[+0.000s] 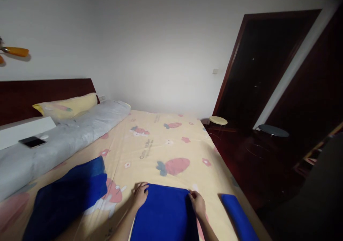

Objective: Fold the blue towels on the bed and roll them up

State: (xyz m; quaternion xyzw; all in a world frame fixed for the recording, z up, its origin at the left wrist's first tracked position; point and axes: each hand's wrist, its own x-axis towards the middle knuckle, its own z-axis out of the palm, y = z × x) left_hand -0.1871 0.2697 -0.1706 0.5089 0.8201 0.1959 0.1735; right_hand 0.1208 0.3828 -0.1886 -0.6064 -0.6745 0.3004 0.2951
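A blue cloth (164,212) lies flat on the bed in front of me, folded into a rectangle with its near part running out of view. At its far left corner is my left hand (141,195), fingers closed on the edge. My right hand (197,202) pinches the far right corner between thumb and fingers. To the left lies a darker blue cloth (66,194), loosely spread and partly in shadow. A rolled or folded blue cloth (238,217) rests near the bed's right edge, apart from my right hand.
The bed sheet (150,148) is pale yellow with a carrot print. A grey rolled quilt (88,133) with a dark phone-like object (32,142) on it and a yellow pillow (69,107) are at the left. Two stools (218,120) stand beyond the bed's right edge.
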